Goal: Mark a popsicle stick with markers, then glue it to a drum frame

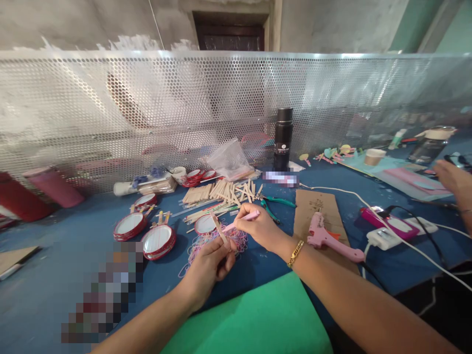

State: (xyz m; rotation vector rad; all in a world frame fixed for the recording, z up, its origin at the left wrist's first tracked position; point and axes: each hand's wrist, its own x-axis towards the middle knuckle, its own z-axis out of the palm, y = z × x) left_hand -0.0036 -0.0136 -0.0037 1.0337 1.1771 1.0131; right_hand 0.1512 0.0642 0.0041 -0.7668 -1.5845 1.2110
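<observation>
Between the fingers of my left hand (214, 258), a flat wooden craft stick (217, 225) is held tilted upward. My right hand (261, 228) grips a pink pen (253, 215), whose tip end points at the stick; I cannot tell if it touches. Beneath both hands lies a tangled heap of pastel loops (193, 256), resembling rubber bands or thin cord. A round white disc with a red rim (205, 224) lies just behind the stick. To the left stand more red-rimmed round pieces, stacked (158, 239), some with small sticks attached.
Loose craft sticks (224, 191) and teal-handled pliers (271, 210) lie behind my hands. On the right, a pink glue gun (328, 241) rests on cardboard (303, 206), near cables and a power strip (383, 237). A black bottle (283, 140) stands behind. Another person's hand (450, 177) shows far right.
</observation>
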